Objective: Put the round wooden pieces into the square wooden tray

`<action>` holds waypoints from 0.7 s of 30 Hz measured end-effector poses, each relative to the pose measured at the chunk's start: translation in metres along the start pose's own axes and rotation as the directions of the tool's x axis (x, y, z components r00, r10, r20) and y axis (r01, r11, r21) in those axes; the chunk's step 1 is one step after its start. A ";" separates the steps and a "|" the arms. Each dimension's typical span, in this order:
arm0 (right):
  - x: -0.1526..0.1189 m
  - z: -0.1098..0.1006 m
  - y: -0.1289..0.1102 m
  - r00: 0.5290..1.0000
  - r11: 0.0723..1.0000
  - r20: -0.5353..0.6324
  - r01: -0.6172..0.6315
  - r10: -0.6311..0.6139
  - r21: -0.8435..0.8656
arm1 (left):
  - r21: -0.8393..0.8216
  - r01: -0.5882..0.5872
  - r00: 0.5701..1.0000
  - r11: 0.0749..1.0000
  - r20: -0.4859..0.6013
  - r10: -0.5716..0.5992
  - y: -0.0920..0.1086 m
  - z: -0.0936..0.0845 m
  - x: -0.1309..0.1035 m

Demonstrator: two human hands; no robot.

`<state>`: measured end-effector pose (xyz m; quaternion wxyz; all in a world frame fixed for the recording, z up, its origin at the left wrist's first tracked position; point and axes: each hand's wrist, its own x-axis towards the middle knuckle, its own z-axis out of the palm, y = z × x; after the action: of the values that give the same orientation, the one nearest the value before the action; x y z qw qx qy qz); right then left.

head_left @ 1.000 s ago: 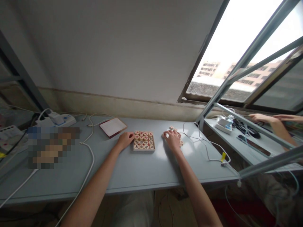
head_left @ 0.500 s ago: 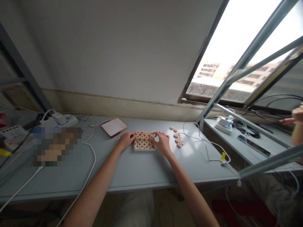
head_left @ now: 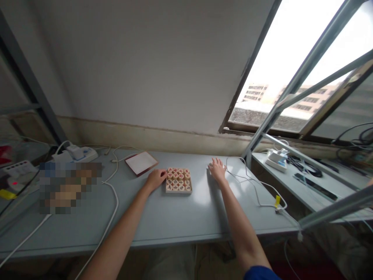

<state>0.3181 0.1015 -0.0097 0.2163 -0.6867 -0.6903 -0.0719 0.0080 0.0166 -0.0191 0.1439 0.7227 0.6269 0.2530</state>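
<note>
Chess pieces (head_left: 178,179), small round wooden discs with red and dark characters, sat packed in rows inside a shallow square wooden box (head_left: 178,190) near the middle of the grey counter (head_left: 175,214). They looked light, stiff and smooth, likely to slide or tip out if the box were tilted; each disc would best be pinched at its rim between thumb and fingertip, and the box taken by two opposite walls and kept level. The left hand (head_left: 155,178) rested at the box's 9 o'clock, loosely curled with fingertips against its wall, grasping nothing firmly. The right hand (head_left: 217,169) lay at the box's 2 o'clock, well apart from it, fingers spread flat on the counter; whether any pieces lay under it could not be told. A red-edged lid (head_left: 141,162) lay at 10 o'clock. A white cable (head_left: 256,190) trailed at 3 o'clock, and a power strip (head_left: 76,154) sat far off at 9 o'clock.
</note>
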 end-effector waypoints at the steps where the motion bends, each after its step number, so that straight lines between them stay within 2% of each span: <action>1: 0.003 0.004 0.007 0.996 1.000 0.090 -0.009 0.011 -0.024 | 0.000 0.001 1.000 1.000 -0.004 -0.001 -0.001 0.000 0.000; 4: -0.002 0.018 0.020 0.989 0.999 0.144 0.030 -0.031 0.013 | 0.006 -0.002 1.000 1.000 -0.009 0.002 -0.002 0.002 0.000; 8: -0.027 0.025 0.021 0.969 0.975 0.132 0.195 -0.209 0.108 | 0.016 0.013 1.000 1.000 -0.004 -0.013 0.000 0.001 0.000; 11: -0.049 0.017 0.010 0.941 0.941 0.123 0.295 -0.316 0.167 | 0.020 0.039 0.999 0.999 0.015 -0.039 0.002 -0.001 -0.001; 14: -0.062 0.006 -0.003 0.924 0.920 0.116 0.338 -0.364 0.196 | 0.033 0.011 1.000 0.999 0.020 -0.012 0.004 -0.005 -0.004; 17: -0.064 0.001 -0.010 0.920 0.914 0.094 0.359 -0.381 0.191 | 0.115 -0.005 1.000 0.993 -0.028 0.008 0.006 -0.008 -0.008; 21: -0.061 -0.007 -0.017 0.926 0.920 0.024 0.372 -0.378 0.123 | 0.216 0.037 0.994 0.976 -0.110 -0.014 0.008 -0.010 -0.014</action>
<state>0.3006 0.0422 -0.0246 0.2216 -0.5296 -0.8169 -0.0557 0.0077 0.0008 -0.0090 0.0331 0.7113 0.6669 0.2194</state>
